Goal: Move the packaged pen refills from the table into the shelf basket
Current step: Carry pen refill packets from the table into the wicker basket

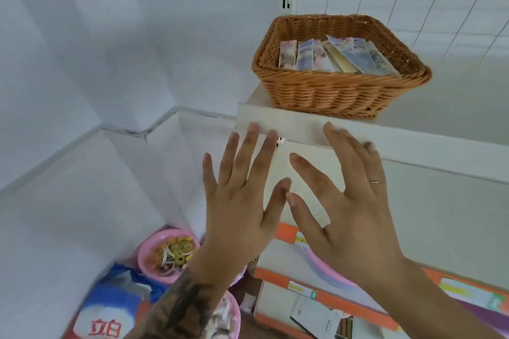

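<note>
Below the shelf basket (341,91), left hand (242,201) and right hand (355,206) splayed, empty. Pen refill packs (330,56) already inside; next grab needs flat pinch, drop lengthwise.

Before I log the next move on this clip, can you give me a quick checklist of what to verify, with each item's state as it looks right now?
1. Left hand free: ok, fingers spread, holding nothing.
2. Right hand free: ok, fingers spread, holding nothing.
3. Basket steady on the shelf: ok, upright near the front edge.
4. Refill packs inside the basket: ok, several lie within its walls.
5. Packs left on the table: cannot tell, the table is not clearly in view.
6. Path to the basket: ok, both hands are below the shelf edge with nothing between.
</note>
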`<state>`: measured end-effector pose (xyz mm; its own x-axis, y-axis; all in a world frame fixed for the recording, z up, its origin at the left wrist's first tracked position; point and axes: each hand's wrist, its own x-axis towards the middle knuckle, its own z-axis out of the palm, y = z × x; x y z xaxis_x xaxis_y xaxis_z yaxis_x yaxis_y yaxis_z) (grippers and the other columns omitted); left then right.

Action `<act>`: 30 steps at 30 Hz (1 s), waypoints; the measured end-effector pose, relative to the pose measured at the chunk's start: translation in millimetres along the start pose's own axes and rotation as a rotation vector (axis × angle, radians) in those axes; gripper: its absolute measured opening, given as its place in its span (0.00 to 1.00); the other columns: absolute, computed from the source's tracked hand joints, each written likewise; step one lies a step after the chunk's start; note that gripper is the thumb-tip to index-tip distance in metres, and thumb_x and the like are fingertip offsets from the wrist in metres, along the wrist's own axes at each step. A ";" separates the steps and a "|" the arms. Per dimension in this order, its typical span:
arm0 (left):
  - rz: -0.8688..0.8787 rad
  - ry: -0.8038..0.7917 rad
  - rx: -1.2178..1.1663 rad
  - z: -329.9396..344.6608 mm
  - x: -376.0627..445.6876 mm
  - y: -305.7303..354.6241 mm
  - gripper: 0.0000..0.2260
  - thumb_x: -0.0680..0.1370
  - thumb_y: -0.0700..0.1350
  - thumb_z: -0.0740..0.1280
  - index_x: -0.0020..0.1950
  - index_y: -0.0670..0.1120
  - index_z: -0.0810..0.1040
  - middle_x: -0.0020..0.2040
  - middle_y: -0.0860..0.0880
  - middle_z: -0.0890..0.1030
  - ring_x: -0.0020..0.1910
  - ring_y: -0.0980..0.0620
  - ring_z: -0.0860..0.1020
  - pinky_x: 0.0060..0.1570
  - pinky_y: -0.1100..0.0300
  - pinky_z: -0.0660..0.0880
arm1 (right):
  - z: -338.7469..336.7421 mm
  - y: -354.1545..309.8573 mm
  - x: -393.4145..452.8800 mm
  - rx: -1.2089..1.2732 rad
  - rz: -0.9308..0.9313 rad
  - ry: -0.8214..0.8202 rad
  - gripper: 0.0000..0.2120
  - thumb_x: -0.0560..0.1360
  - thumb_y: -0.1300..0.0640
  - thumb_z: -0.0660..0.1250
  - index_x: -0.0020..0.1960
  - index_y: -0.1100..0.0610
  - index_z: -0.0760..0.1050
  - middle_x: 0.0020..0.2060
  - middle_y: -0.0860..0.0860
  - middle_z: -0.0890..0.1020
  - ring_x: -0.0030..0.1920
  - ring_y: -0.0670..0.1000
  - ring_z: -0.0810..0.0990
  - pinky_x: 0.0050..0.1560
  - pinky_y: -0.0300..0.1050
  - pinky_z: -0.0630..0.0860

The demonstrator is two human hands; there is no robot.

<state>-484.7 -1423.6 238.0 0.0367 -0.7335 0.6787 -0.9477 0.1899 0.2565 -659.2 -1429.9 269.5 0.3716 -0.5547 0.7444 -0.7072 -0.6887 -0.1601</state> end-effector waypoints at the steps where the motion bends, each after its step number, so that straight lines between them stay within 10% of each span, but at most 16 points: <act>1: -0.081 -0.016 -0.011 -4.4 -12.3 1.7 0.26 0.85 0.61 0.53 0.81 0.53 0.63 0.82 0.49 0.64 0.82 0.46 0.58 0.77 0.32 0.54 | 3.5 -0.5 -11.4 0.058 0.000 -0.045 0.21 0.80 0.50 0.69 0.71 0.54 0.78 0.77 0.62 0.67 0.78 0.63 0.65 0.77 0.65 0.61; 11: -0.821 -0.488 0.345 -54.3 -237.8 31.8 0.22 0.84 0.63 0.45 0.75 0.62 0.66 0.72 0.55 0.75 0.75 0.47 0.70 0.75 0.33 0.52 | 75.7 -28.1 -140.0 0.367 -0.116 -1.005 0.22 0.80 0.37 0.57 0.71 0.42 0.74 0.74 0.48 0.72 0.70 0.55 0.74 0.67 0.53 0.73; 30: -1.479 -0.521 0.548 -226.4 -481.4 137.4 0.26 0.83 0.68 0.45 0.79 0.62 0.60 0.82 0.50 0.60 0.82 0.44 0.56 0.76 0.32 0.48 | -7.7 -257.9 -285.5 0.499 -0.751 -1.294 0.28 0.83 0.34 0.52 0.80 0.42 0.60 0.81 0.46 0.59 0.79 0.52 0.63 0.75 0.57 0.68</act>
<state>-560.8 -896.6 102.4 0.9510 -0.2051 -0.2316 -0.1880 -0.9777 0.0937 -587.5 -1090.3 103.3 0.9589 0.1429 -0.2450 0.0318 -0.9126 -0.4076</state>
